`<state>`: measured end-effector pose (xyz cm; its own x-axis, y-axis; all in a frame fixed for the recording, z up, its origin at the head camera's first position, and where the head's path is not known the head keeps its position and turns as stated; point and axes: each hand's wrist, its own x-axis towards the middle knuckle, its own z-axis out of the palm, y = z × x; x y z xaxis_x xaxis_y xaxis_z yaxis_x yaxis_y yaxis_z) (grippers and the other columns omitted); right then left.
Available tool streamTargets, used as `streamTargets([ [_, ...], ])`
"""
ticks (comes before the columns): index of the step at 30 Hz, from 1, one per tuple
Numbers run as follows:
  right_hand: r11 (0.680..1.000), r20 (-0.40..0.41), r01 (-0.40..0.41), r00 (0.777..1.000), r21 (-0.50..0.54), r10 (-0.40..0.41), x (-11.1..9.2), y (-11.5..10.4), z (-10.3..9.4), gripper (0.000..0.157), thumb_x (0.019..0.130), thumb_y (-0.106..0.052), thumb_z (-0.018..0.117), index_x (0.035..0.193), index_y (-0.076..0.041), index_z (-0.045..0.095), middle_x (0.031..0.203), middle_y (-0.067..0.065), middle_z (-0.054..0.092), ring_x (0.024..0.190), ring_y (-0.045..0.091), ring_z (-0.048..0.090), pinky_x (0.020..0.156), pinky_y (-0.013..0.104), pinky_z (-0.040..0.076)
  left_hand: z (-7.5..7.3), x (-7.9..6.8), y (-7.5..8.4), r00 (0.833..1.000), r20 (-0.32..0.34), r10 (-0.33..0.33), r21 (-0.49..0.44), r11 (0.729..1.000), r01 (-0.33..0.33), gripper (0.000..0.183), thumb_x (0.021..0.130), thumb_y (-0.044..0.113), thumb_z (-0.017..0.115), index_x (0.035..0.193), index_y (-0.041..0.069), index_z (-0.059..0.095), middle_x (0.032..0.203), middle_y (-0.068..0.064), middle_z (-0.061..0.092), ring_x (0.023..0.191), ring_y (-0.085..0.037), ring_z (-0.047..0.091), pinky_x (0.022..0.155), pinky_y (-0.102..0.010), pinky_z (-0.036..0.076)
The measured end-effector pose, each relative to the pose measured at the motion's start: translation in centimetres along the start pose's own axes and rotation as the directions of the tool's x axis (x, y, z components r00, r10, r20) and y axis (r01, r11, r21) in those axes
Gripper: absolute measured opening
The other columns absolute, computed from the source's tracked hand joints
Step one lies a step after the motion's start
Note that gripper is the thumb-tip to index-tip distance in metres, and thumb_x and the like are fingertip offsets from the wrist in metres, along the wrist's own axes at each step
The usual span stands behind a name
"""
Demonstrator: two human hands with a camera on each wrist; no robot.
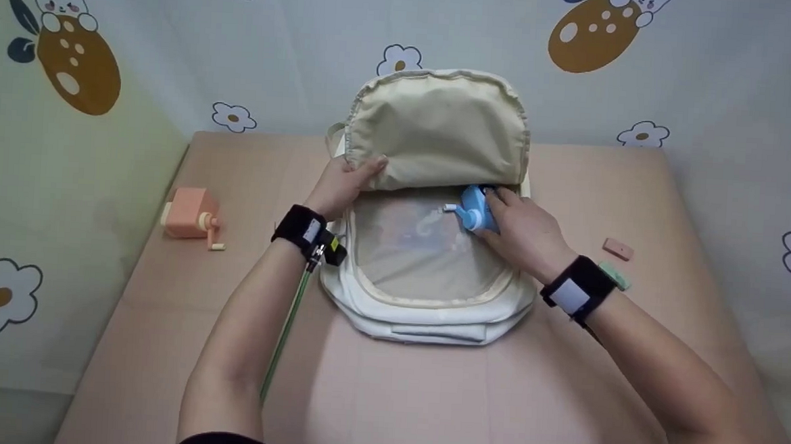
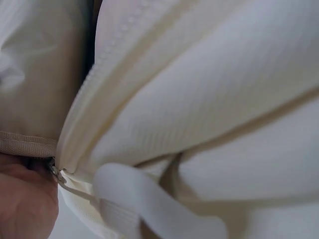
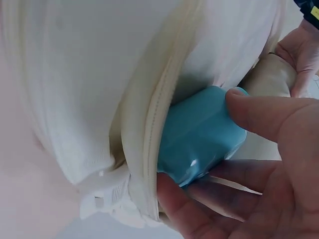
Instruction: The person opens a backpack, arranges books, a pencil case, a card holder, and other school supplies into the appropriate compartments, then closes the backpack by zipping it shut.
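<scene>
A white backpack [image 1: 424, 315] lies on the table with its front panel unzipped, and the beige-lined flap [image 1: 441, 133] is raised. My left hand [image 1: 344, 184] grips the flap's left edge, thumb on the lining; in the left wrist view, part of this hand [image 2: 25, 201] shows beside the zipper pull [image 2: 55, 169]. A blue crank pencil sharpener [image 1: 474, 211] is held in my right hand [image 1: 533, 236] at the right side of the opening. The right wrist view shows the sharpener's blue body [image 3: 199, 134] between thumb and fingers, partly hidden behind the zipper edge [image 3: 162, 104].
An orange-pink crank pencil sharpener [image 1: 191, 213] sits on the left of the table [image 1: 420, 399]. To the right lie a small pink block [image 1: 618, 248] and a green one [image 1: 616, 275], the latter partly behind my right wrist. Patterned cloth [image 1: 309, 55] hangs around the table.
</scene>
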<state>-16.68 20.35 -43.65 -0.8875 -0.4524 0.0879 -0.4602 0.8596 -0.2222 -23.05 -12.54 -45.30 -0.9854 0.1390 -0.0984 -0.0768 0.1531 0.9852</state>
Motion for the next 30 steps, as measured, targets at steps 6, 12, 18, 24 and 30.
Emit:
streamTargets([
  [6, 0.999, 0.013, -0.019, 1.000, -0.029, 0.020, 0.9, 0.1, -0.1, 0.068, 0.096, -0.033, 0.073, 0.148, 0.004, 0.048, 0.140, 0.026, 0.053, 0.118, 0.048, 0.057, 0.091, 0.059, 0.051, -0.2, -0.1, 0.0, 1.000, -0.002, -0.023, 0.020, 1.000, 0.023, 0.044, 0.094, 0.052, 0.070, 0.097, 0.008, 0.072, 0.096, -0.009, 0.075, 0.089, -0.033, 0.066, 0.077, -0.036, 0.049],
  [12, 0.997, 0.070, -0.029, 0.997, 0.075, 0.024, 0.5, 1.1, -0.1, 0.074, 0.097, -0.037, 0.071, 0.152, 0.003, 0.042, 0.151, 0.025, 0.045, 0.126, 0.047, 0.053, 0.101, 0.059, 0.046, -0.1, -0.1, 0.0, 1.000, 0.009, -0.007, 0.033, 0.999, 0.006, 0.045, 0.094, 0.053, 0.068, 0.099, 0.009, 0.072, 0.100, -0.009, 0.075, 0.092, -0.031, 0.066, 0.082, -0.037, 0.048],
  [18, 0.981, 0.082, 0.009, 0.996, 0.192, -0.025, -0.5, 2.2, -0.1, 0.073, 0.093, -0.020, 0.077, 0.153, 0.002, 0.042, 0.154, 0.024, 0.043, 0.133, 0.045, 0.050, 0.108, 0.057, 0.041, -0.1, -0.1, 0.0, 1.000, 0.023, -0.005, 0.050, 0.999, 0.004, 0.046, 0.094, 0.055, 0.068, 0.099, 0.009, 0.072, 0.099, -0.008, 0.076, 0.079, -0.025, 0.063, 0.065, -0.029, 0.044],
  [24, 0.978, 0.014, 0.054, 0.998, 0.199, -0.058, -1.3, 2.8, 0.2, 0.066, 0.091, -0.014, 0.078, 0.147, 0.005, 0.048, 0.146, 0.026, 0.050, 0.132, 0.043, 0.051, 0.109, 0.055, 0.041, 0.0, 0.0, 0.0, 0.999, 0.038, 0.008, -0.010, 1.000, -0.008, 0.039, 0.096, 0.047, 0.069, 0.104, 0.008, 0.071, 0.101, -0.009, 0.075, 0.087, -0.024, 0.067, 0.077, -0.033, 0.050],
  [30, 0.964, -0.070, -0.004, 0.997, 0.267, 0.024, -1.8, 3.5, -0.9, 0.044, 0.096, -0.012, 0.068, 0.137, 0.003, 0.059, 0.134, 0.023, 0.061, 0.116, 0.039, 0.062, 0.096, 0.053, 0.052, -0.1, -0.2, 0.0, 1.000, 0.026, -0.009, 0.017, 1.000, 0.009, 0.043, 0.094, 0.052, 0.069, 0.097, 0.008, 0.071, 0.094, -0.008, 0.075, 0.074, -0.023, 0.061, 0.064, -0.030, 0.043],
])
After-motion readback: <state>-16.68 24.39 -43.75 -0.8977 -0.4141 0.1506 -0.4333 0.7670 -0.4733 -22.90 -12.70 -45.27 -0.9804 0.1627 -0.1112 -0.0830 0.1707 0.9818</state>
